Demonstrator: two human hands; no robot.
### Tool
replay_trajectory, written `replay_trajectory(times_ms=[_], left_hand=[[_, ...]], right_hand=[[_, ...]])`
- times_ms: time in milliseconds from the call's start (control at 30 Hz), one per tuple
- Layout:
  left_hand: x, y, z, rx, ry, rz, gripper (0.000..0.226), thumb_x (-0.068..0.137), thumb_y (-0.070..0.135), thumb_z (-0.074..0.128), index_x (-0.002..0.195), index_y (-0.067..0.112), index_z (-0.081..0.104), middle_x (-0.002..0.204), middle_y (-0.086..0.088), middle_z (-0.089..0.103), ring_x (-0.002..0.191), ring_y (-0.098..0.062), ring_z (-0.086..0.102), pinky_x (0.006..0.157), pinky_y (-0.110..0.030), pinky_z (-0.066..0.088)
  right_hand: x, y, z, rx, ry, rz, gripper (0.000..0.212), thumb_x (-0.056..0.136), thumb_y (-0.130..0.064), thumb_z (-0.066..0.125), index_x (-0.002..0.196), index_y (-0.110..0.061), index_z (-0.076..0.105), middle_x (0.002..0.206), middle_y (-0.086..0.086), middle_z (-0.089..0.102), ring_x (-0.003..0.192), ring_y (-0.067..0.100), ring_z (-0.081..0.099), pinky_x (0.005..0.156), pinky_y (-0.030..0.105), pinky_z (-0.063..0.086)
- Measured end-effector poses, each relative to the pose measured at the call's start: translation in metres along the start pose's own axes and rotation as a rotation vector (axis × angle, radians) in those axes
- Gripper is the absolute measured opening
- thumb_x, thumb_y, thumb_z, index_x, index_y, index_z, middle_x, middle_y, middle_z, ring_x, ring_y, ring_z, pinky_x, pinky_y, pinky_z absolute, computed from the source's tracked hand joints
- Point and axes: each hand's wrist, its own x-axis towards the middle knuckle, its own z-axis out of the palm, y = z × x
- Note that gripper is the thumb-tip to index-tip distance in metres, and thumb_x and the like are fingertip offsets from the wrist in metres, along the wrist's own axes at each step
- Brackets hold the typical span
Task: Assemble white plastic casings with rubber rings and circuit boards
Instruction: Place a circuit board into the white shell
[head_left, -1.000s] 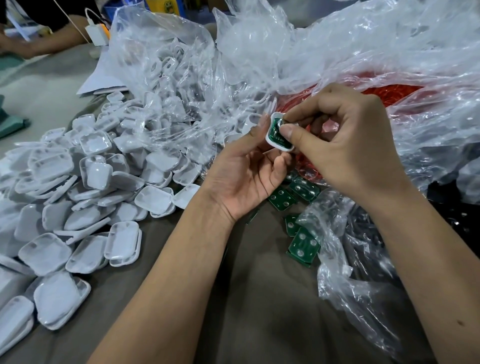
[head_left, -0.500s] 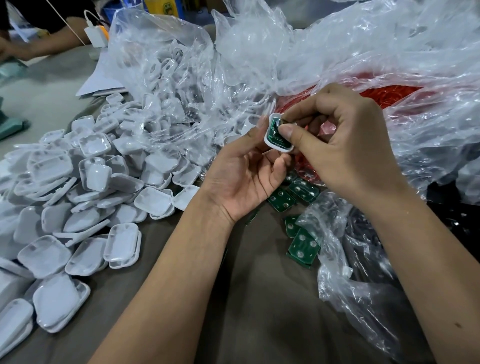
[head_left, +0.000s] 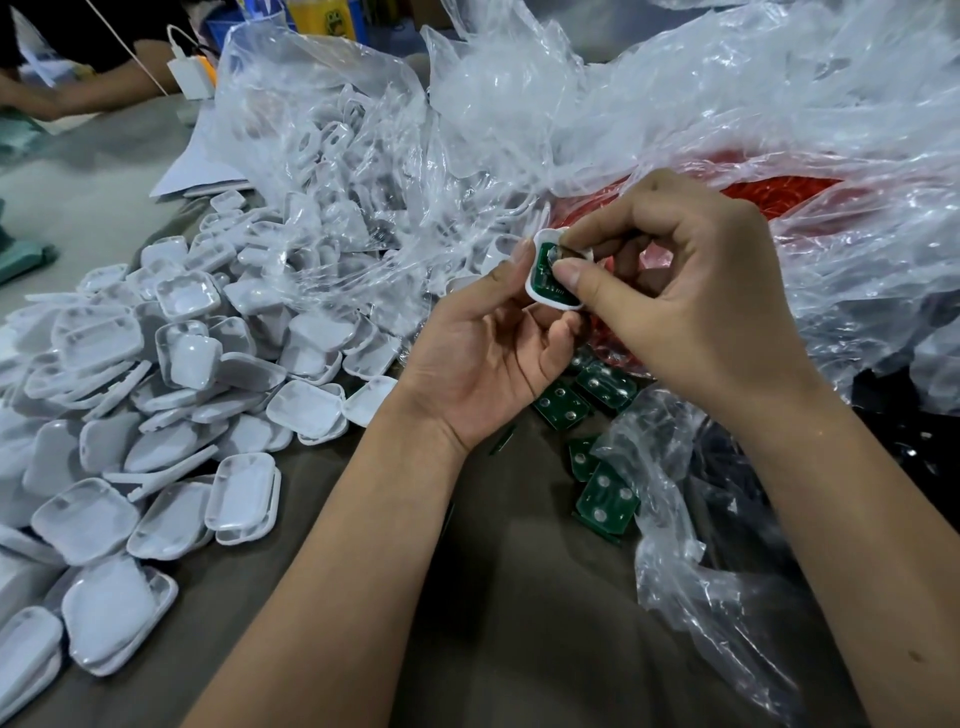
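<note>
My left hand (head_left: 488, 358) holds a small white plastic casing (head_left: 540, 293) by its edge, with a green circuit board (head_left: 546, 262) seated inside it. My right hand (head_left: 685, 301) pinches the same casing, thumb pressed on the board and forefinger curled over its top. Loose green circuit boards (head_left: 605, 499) lie on the brown table below the hands. A large heap of white casings (head_left: 171, 389) spreads over the left of the table. Red rubber rings (head_left: 779, 187) show through a clear bag behind my right hand.
Crumpled clear plastic bags (head_left: 519, 119) cover the back and right of the table, one trailing down at the front right (head_left: 691, 545). Another person's arm (head_left: 78, 93) rests at the far left, beside a white charger (head_left: 189, 78). Bare brown table (head_left: 519, 623) lies between my forearms.
My right thumb has shifted on the board and the casing has tilted slightly; both hands stay in the same place.
</note>
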Motion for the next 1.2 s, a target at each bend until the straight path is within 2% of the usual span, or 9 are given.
replay_trajectory(times_ms=[67, 233, 367, 567, 800, 1033, 1133, 1200], left_hand=[[-0.0008, 0.0001, 0.0004, 0.002, 0.0, -0.001, 0.028, 0.09, 0.027, 0.065, 0.1, 0.003, 0.074, 0.09, -0.009, 0.071, 0.066, -0.016, 0.066, 0.058, -0.019, 0.058], [-0.0046, 0.0009, 0.0016, -0.037, -0.021, 0.001, 0.025, 0.085, 0.024, 0.068, 0.094, 0.001, 0.074, 0.084, -0.01, 0.069, 0.065, -0.019, 0.068, 0.059, -0.021, 0.059], [-0.0062, 0.0009, 0.0045, -0.05, -0.057, 0.004, 0.024, 0.081, 0.023, 0.071, 0.09, 0.002, 0.077, 0.082, -0.01, 0.071, 0.063, -0.02, 0.069, 0.058, -0.022, 0.059], [-0.0066, 0.0019, 0.0052, -0.057, -0.078, 0.012, 0.027, 0.075, 0.02, 0.074, 0.091, -0.001, 0.076, 0.084, -0.012, 0.071, 0.065, -0.023, 0.07, 0.058, -0.024, 0.06], [-0.0063, 0.0018, 0.0025, -0.055, -0.099, 0.002, 0.03, 0.074, 0.018, 0.079, 0.096, -0.002, 0.075, 0.088, -0.013, 0.071, 0.069, -0.025, 0.07, 0.06, -0.025, 0.06], [-0.0055, 0.0013, 0.0003, -0.055, -0.101, 0.016, 0.034, 0.075, 0.018, 0.082, 0.1, -0.002, 0.073, 0.09, -0.014, 0.07, 0.071, -0.024, 0.07, 0.061, -0.025, 0.06], [-0.0051, 0.0007, -0.0005, -0.061, -0.098, 0.024, 0.036, 0.077, 0.018, 0.08, 0.105, -0.003, 0.072, 0.091, -0.014, 0.071, 0.072, -0.025, 0.071, 0.063, -0.026, 0.061], [-0.005, 0.0009, -0.0002, -0.05, -0.108, 0.035, 0.042, 0.079, 0.018, 0.078, 0.114, -0.002, 0.068, 0.094, -0.015, 0.072, 0.073, -0.024, 0.071, 0.065, -0.026, 0.061]], right_hand=[[0.0002, 0.0003, -0.0003, 0.012, 0.003, -0.002, 0.014, 0.088, -0.022, 0.083, 0.098, -0.013, 0.078, 0.092, 0.001, 0.068, 0.076, 0.012, 0.065, 0.067, 0.033, 0.059], [0.0004, -0.003, -0.0024, 0.038, 0.029, -0.051, 0.016, 0.087, -0.024, 0.084, 0.098, -0.014, 0.078, 0.093, 0.0, 0.065, 0.077, 0.011, 0.063, 0.061, 0.023, 0.053], [-0.0014, -0.0055, -0.0033, 0.056, 0.048, -0.102, 0.016, 0.086, -0.024, 0.084, 0.097, -0.016, 0.077, 0.091, 0.002, 0.063, 0.074, 0.015, 0.06, 0.052, 0.024, 0.051], [0.0001, -0.0054, -0.0043, 0.109, 0.029, -0.101, 0.018, 0.086, -0.023, 0.085, 0.099, -0.014, 0.076, 0.092, 0.004, 0.063, 0.075, 0.014, 0.061, 0.058, 0.02, 0.049], [0.0008, -0.0035, -0.0051, 0.125, 0.002, -0.092, 0.019, 0.086, -0.02, 0.085, 0.101, -0.011, 0.077, 0.095, 0.011, 0.067, 0.079, 0.022, 0.064, 0.063, 0.031, 0.057], [-0.0007, -0.0059, -0.0033, 0.173, 0.013, -0.068, 0.021, 0.086, -0.018, 0.085, 0.102, -0.009, 0.075, 0.09, 0.008, 0.065, 0.073, 0.022, 0.064, 0.06, 0.028, 0.054], [-0.0019, -0.0061, -0.0015, 0.254, 0.022, -0.029, 0.027, 0.084, -0.016, 0.086, 0.103, -0.005, 0.07, 0.086, 0.013, 0.063, 0.067, 0.024, 0.06, 0.055, 0.03, 0.053], [-0.0021, -0.0059, -0.001, 0.333, 0.016, 0.007, 0.038, 0.083, -0.013, 0.087, 0.11, -0.002, 0.063, 0.09, 0.021, 0.059, 0.072, 0.026, 0.062, 0.061, 0.036, 0.057]])
